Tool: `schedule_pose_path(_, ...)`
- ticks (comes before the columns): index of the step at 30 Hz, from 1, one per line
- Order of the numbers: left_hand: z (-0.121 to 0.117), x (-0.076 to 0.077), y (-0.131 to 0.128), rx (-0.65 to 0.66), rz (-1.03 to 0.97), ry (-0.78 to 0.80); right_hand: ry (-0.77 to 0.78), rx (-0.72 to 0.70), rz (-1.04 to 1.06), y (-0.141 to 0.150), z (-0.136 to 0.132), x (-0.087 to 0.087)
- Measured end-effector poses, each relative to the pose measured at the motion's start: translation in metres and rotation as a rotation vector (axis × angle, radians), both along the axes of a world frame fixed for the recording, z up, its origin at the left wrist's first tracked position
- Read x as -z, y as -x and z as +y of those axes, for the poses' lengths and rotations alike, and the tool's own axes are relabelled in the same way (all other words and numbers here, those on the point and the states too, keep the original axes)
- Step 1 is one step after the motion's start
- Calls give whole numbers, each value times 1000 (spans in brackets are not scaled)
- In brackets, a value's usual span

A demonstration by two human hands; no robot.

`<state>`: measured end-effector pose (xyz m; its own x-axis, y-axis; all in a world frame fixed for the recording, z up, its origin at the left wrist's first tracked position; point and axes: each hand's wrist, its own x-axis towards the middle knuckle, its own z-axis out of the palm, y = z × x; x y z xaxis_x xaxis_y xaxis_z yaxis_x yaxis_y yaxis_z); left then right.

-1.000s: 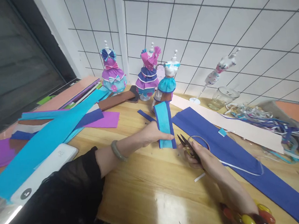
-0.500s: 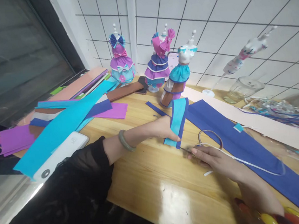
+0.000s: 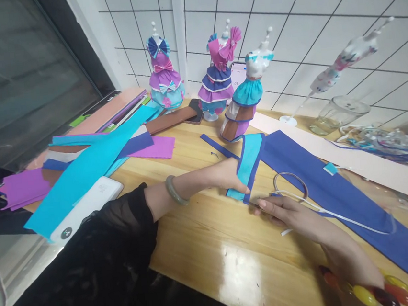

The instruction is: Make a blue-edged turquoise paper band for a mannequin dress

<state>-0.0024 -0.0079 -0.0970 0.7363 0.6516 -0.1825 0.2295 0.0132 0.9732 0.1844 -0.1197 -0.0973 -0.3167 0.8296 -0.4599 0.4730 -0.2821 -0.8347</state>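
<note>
My left grip point(image 3: 228, 177) pinches a flat turquoise-and-blue crepe strip point(image 3: 248, 160) against the glossy wooden tabletop point(image 3: 205, 239). Just right of it, my right grip point(image 3: 285, 212) lies over the scissors point(image 3: 291, 189); only one thin metal loop shows, so I cannot tell its closure.

Glossy wood table point(image 3: 214, 262), matt crepe-paper strip point(image 3: 248, 160), clear glass cup point(image 3: 337, 113)

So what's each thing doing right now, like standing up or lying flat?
Turquoise-and-blue paper strip: pinched by left hand, one end lifted.
Right hand: flat on scissors, blades hidden.
Long dark-blue paper sheet: flat.
Three dressed mini mannequins: upright.
Bare mannequin: tilted.
Clear glass cup: upright.
</note>
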Motion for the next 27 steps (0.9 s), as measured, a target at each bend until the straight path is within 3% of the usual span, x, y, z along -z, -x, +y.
schedule_pose_path(4,1,0,-1,101,120,-172,-15,-51,-28,0,0,1)
schedule_pose_path(27,1,6,-1,100,175,-173,26,-78,-47,2,2,-2)
